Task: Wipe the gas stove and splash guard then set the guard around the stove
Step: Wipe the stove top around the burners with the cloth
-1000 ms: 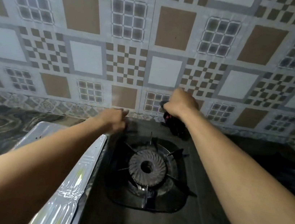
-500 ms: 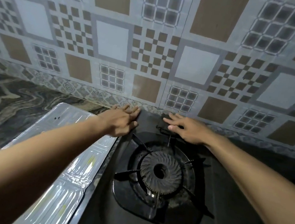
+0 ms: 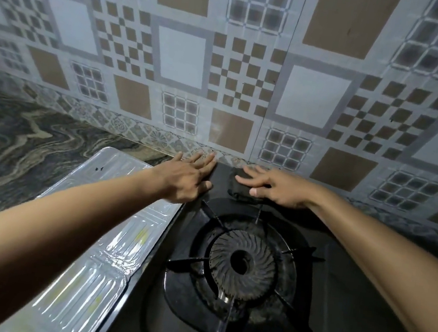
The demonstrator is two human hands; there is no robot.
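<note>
The stove-wiping step appears in hand: the right hand (image 3: pixel 279 187) presses a dark cloth (image 3: pixel 240 187) flat-fingered on the stove (image 3: pixel 360 312) rear, the left hand (image 3: pixel 186 179) rests spread and empty, and the splash guard (image 3: pixel 94 246) lying on the desk (image 3: pixel 3 152) likely comes next.

Dim, cool light. White glare streaks the foil splash guard (image 3: pixel 106 237) left of the hands; the black stove (image 3: pixel 240 264) below them swallows detail. The wall tiles (image 3: pixel 248 68) above look soft, and wide-angle distortion bends their lines toward the edges.
</note>
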